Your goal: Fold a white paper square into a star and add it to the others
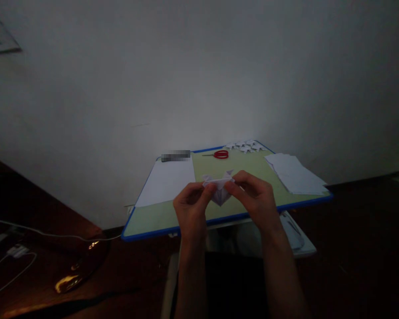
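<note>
Both hands meet above the near edge of the table [159, 221], holding a folded white paper [218, 188] between them. The left hand [190, 208] pinches its left side with thumb and fingertips; the right hand [254, 195] grips its right side the same way. Red scissors [220, 154] lie by the far edge, small folded pieces [246, 145] at the far right corner. A sheet [166, 181] covers the left side, a paper stack [295, 175] the right edge.

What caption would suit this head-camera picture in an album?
Left hand and right hand pinch a folded white paper piece over a green blue-edged table bearing red-handled scissors and white sheets.
</note>
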`<act>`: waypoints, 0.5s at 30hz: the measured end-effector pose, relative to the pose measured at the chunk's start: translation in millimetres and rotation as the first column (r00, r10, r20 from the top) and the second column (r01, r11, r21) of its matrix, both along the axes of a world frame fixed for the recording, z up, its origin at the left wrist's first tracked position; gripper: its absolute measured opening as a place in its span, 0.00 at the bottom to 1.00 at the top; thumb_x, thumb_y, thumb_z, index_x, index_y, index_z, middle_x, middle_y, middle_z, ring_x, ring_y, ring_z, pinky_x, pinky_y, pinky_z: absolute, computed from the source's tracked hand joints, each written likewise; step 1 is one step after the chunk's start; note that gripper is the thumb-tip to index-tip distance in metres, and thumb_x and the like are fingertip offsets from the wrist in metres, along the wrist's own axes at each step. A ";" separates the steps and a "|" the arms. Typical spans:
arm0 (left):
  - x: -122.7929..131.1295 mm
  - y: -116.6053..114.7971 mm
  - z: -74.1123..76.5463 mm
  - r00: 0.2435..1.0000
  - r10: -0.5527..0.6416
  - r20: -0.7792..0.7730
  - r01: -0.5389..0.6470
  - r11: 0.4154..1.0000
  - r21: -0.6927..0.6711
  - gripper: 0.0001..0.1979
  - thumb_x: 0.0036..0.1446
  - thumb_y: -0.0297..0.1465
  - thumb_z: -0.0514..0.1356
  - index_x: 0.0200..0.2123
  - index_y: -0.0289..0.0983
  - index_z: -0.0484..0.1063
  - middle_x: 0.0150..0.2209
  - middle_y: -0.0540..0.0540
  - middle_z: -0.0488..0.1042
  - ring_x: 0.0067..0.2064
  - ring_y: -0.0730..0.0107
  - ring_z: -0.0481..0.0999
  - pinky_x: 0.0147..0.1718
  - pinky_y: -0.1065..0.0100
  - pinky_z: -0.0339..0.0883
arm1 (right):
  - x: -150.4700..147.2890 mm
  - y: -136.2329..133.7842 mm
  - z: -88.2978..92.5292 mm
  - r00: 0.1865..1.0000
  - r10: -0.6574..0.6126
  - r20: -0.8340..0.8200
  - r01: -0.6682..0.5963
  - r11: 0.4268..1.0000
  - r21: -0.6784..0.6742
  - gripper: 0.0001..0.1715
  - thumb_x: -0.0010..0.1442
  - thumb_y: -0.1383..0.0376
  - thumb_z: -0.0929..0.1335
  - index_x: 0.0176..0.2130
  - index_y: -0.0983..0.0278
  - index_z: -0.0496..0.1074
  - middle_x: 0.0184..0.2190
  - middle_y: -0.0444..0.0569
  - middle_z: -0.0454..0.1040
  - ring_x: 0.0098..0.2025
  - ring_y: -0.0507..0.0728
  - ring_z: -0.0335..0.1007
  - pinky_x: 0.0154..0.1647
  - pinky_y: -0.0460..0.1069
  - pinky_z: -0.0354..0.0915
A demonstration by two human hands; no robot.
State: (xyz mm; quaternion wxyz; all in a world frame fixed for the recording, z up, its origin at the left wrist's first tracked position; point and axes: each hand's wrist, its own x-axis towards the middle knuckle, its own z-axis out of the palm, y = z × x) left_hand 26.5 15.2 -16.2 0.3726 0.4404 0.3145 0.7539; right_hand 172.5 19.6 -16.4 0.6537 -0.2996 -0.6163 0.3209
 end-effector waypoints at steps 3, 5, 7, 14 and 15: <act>-1.1 -0.9 -0.3 1.000 0.002 -0.026 -0.001 1.000 0.020 0.12 0.49 0.40 0.78 0.30 0.40 0.84 0.29 0.49 0.82 0.32 0.71 0.77 0.35 0.70 0.71 | 0.6 -3.6 1.7 0.999 -0.032 -0.001 0.032 0.998 0.057 0.14 0.65 0.60 0.75 0.29 0.59 0.74 0.28 0.42 0.71 0.33 0.55 0.66 0.37 0.51 0.64; -1.5 -2.1 -0.2 0.999 0.005 -0.036 -0.005 1.000 0.019 0.12 0.52 0.42 0.77 0.31 0.40 0.85 0.30 0.48 0.82 0.33 0.70 0.77 0.36 0.69 0.71 | 1.1 -7.4 4.3 0.999 -0.052 0.012 0.051 0.995 0.088 0.13 0.65 0.61 0.75 0.29 0.59 0.74 0.28 0.42 0.70 0.33 0.55 0.66 0.37 0.51 0.63; -1.0 -3.9 0.0 0.999 0.008 -0.040 -0.006 0.999 0.036 0.10 0.54 0.41 0.75 0.30 0.41 0.85 0.30 0.49 0.82 0.33 0.70 0.76 0.37 0.69 0.70 | 1.3 -10.9 7.0 0.997 -0.069 0.029 0.065 0.993 0.102 0.14 0.66 0.62 0.74 0.28 0.59 0.74 0.27 0.42 0.70 0.32 0.54 0.66 0.36 0.51 0.63; 5.9 -6.9 -1.1 0.993 0.114 -0.014 -0.112 0.990 0.088 0.06 0.57 0.37 0.75 0.31 0.42 0.85 0.29 0.51 0.81 0.33 0.72 0.75 0.34 0.72 0.69 | -2.2 -6.4 5.9 0.994 -0.097 0.042 0.092 0.989 0.112 0.12 0.67 0.60 0.73 0.31 0.59 0.74 0.29 0.43 0.72 0.34 0.55 0.68 0.38 0.52 0.64; 6.7 -6.4 -1.6 0.990 0.143 -0.011 -0.142 0.986 0.083 0.07 0.57 0.38 0.75 0.32 0.42 0.85 0.30 0.51 0.81 0.33 0.72 0.76 0.35 0.72 0.70 | -2.8 -4.8 5.2 0.994 -0.092 0.061 0.084 0.989 0.122 0.11 0.66 0.60 0.74 0.32 0.59 0.74 0.30 0.43 0.73 0.35 0.55 0.69 0.40 0.52 0.65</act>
